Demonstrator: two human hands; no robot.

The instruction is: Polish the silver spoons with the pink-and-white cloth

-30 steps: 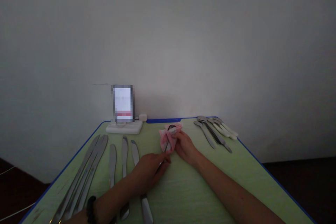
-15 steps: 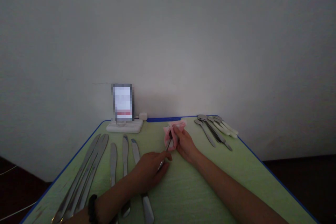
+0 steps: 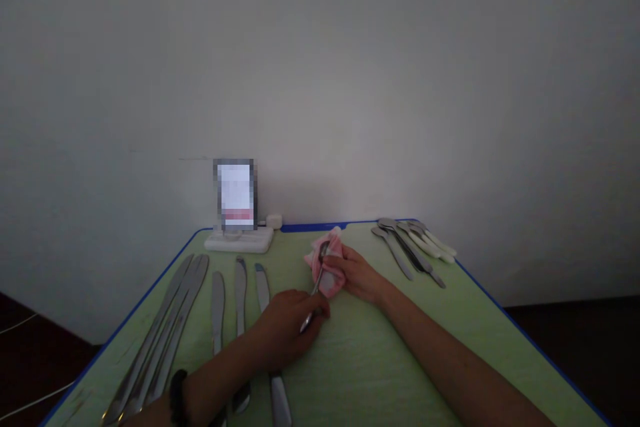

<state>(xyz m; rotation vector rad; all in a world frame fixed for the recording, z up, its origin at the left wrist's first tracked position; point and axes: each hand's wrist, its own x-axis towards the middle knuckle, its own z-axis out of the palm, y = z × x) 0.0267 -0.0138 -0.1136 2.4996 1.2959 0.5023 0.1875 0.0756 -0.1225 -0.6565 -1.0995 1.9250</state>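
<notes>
My left hand is closed around the handle of a metal spoon, whose end sticks out below the fingers. The spoon points up and away from me, its bowl lying against a pink-and-white cloth. My right hand grips the crumpled cloth, the thumb pressing near the spoon's neck. Beside and under my left forearm lie table knives, one of them a knife partly covered by the left hand. Both hands are over the middle of the green table.
Long metal knives lie at the left. Several metal spoons and white-handled cutlery are grouped at the back right. A lit phone stands on a white base at the back left, before the wall.
My right hand and the cloth have turned on the spoon, so its bowl now shows against the cloth. My left hand stays nearly in place, still holding the handle.
</notes>
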